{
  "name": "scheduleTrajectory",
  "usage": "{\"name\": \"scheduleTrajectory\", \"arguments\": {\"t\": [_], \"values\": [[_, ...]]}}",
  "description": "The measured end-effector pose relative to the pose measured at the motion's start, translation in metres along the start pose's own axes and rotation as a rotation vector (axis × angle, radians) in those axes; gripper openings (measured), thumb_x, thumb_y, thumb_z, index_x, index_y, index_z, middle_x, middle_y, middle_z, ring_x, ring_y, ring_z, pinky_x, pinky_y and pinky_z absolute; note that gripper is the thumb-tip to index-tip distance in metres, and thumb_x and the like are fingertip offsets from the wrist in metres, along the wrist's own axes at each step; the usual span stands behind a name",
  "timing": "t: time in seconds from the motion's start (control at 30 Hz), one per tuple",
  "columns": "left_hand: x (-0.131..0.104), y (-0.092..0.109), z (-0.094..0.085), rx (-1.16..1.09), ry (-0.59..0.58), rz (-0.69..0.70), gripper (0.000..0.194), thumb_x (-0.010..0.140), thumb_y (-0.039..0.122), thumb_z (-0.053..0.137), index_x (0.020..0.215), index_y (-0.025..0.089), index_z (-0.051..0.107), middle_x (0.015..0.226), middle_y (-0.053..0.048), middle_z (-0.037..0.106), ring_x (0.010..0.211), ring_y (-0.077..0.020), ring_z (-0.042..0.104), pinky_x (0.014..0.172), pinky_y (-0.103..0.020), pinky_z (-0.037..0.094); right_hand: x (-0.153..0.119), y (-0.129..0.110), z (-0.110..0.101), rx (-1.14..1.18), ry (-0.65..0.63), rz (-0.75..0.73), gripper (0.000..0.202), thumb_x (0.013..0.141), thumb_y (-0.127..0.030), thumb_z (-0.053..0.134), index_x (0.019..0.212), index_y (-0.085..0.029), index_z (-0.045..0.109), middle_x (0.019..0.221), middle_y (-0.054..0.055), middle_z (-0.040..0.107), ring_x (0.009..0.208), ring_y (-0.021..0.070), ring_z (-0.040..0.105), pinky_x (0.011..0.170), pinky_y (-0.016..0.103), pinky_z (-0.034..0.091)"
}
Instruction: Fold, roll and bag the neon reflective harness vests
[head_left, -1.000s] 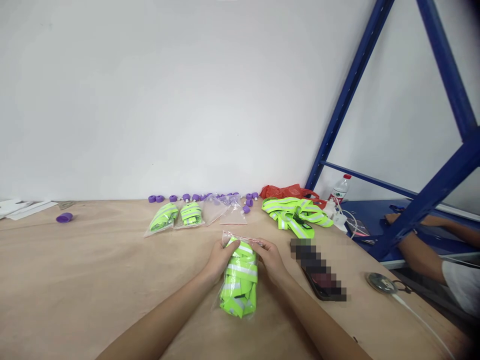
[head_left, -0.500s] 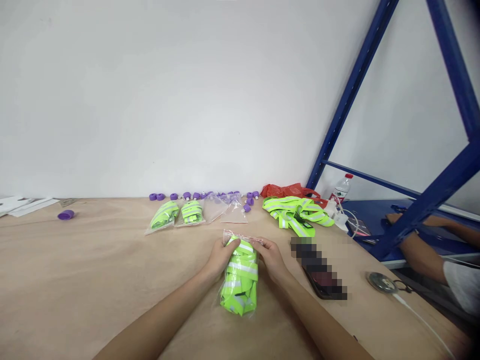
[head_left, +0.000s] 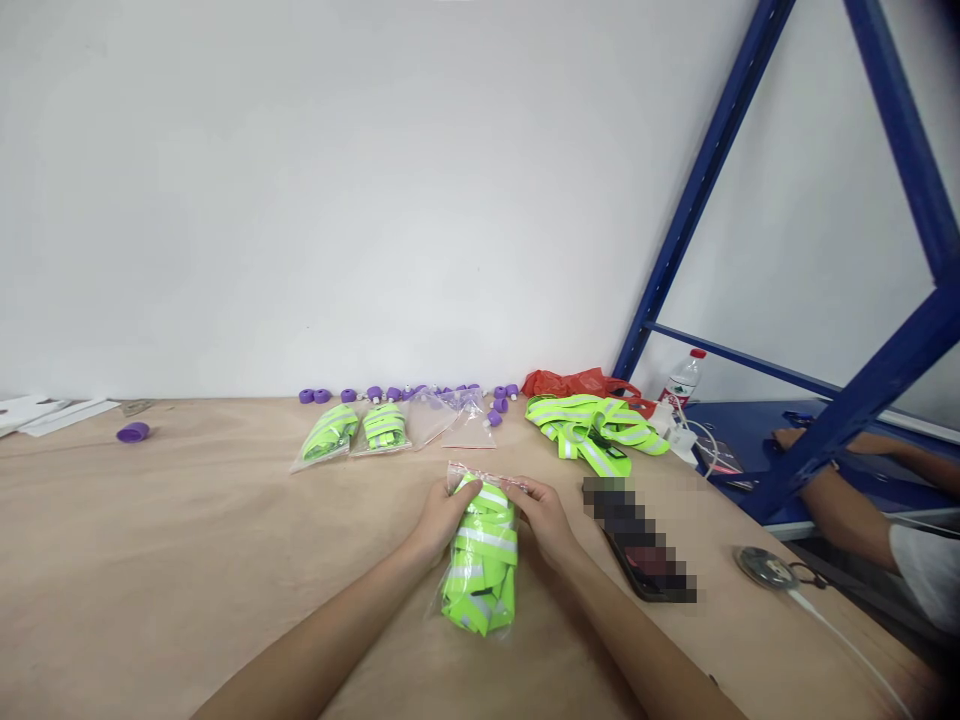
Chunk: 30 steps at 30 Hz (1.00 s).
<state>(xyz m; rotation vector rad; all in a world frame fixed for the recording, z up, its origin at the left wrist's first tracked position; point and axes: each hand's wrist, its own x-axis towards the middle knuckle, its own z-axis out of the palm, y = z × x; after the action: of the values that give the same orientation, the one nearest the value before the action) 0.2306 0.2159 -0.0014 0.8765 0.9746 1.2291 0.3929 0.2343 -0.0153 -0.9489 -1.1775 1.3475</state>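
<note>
A clear zip bag [head_left: 480, 560] with a folded neon-yellow reflective strap in it lies in front of me, its red-lined zip edge on the far side. My left hand [head_left: 444, 515] pinches the bag's top left corner, thumb on top. At the top right corner, my right hand [head_left: 546, 512] grips the same edge between thumb and fingers. Beyond my hands lie two more filled bags, one at the left [head_left: 328, 435] and one beside it [head_left: 385, 428]. Flat clear bags [head_left: 469, 425] rest to their right. A loose heap of reflective straps [head_left: 600, 425] lies farther right.
Several purple caps [head_left: 347, 396] line the wall, and a lone purple cap [head_left: 133, 432] sits far left. On the right are a blurred-out phone [head_left: 637, 545], a round charger [head_left: 766, 567] with cable, a red bag [head_left: 574, 383], a bottle [head_left: 684, 378], a blue frame [head_left: 847, 400] and another person's arm [head_left: 844, 515].
Both hands keep their hold on the bag's top edge. The whole view has shifted very slightly; nothing else has visibly moved.
</note>
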Motion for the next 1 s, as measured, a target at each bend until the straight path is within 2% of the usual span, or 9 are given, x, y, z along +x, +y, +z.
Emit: {"name": "scheduleTrajectory", "arguments": {"t": [0.27, 0.47, 1.0], "values": [[0.0002, 0.0004, -0.0001, 0.004, 0.001, 0.009, 0.042, 0.064, 0.048, 0.083, 0.08, 0.012, 0.069, 0.076, -0.007, 0.072, 0.066, -0.0191, 0.065, 0.062, -0.028, 0.05, 0.0, -0.0007, 0.0003, -0.009, -0.006, -0.01, 0.038, 0.066, -0.054, 0.084, 0.071, -0.017, 0.076, 0.075, 0.006, 0.071, 0.072, 0.0205, 0.06, 0.068, 0.03, 0.049], [-0.0019, 0.0034, 0.0018, 0.007, 0.005, 0.001, 0.042, 0.063, 0.048, 0.083, 0.079, 0.012, 0.068, 0.075, -0.007, 0.072, 0.065, -0.019, 0.065, 0.062, -0.028, 0.05, 0.0007, -0.0011, -0.0005, -0.017, -0.005, -0.02, 0.038, 0.064, -0.053, 0.085, 0.077, -0.017, 0.079, 0.08, 0.006, 0.073, 0.079, 0.0228, 0.062, 0.074, 0.032, 0.049], [-0.0018, 0.0027, 0.0013, -0.004, -0.001, 0.005, 0.04, 0.065, 0.047, 0.084, 0.078, 0.013, 0.068, 0.072, -0.005, 0.071, 0.062, -0.0182, 0.064, 0.06, -0.027, 0.049, -0.0017, -0.0033, 0.0011, -0.012, -0.006, -0.01, 0.035, 0.066, -0.052, 0.085, 0.071, -0.018, 0.077, 0.076, 0.005, 0.071, 0.074, 0.0205, 0.06, 0.069, 0.03, 0.048]]}}
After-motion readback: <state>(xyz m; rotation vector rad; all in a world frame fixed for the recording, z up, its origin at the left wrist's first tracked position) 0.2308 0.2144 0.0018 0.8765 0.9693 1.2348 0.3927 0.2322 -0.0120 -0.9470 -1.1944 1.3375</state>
